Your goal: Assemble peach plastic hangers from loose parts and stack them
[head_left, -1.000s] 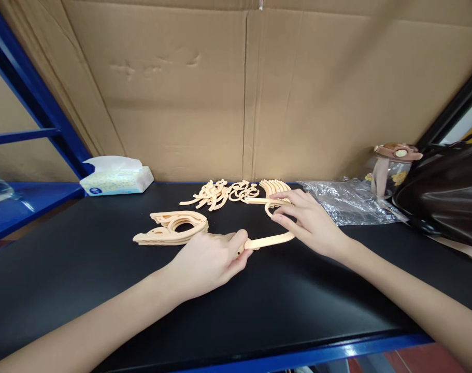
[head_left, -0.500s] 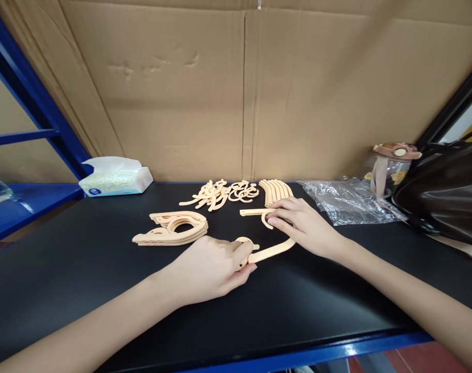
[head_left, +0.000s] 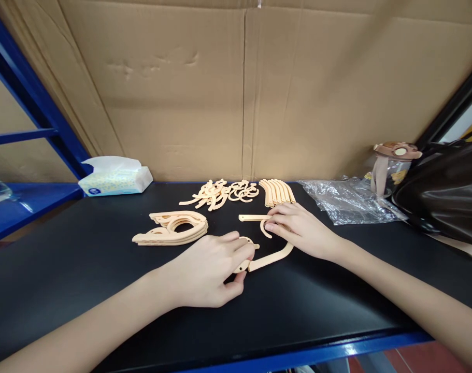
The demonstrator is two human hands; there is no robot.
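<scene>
"At the centre of the frame, a person's left hand (head_left: 214, 269) has thumb and fingers closed on a rounded tan piece (head_left: 242, 267) low over a black table (head_left: 65, 259)."

"And the right hand?"

"Just right of centre, the right hand (head_left: 298, 225) covers a straight tan strip (head_left: 253, 218), a small hook (head_left: 266, 231) and the far end of a curved tan arm (head_left: 272, 259). Whether that grip pinches or merely presses cannot be told."

"What could go wrong?"

"Should the left grip slip, the rounded piece could twist away from the curved arm; uneven pressure from the right might bend the slim hook. A careless sweep could also scatter the row of curved strips (head_left: 276, 192) just beyond the right fingers."

"Any brand to credit?"

"None legible. At left, the tissue pack (head_left: 111, 182) bears a blue mark too small to read; at upper right, the bottle (head_left: 398, 155) shows a yellow pattern but no readable lettering."
</scene>
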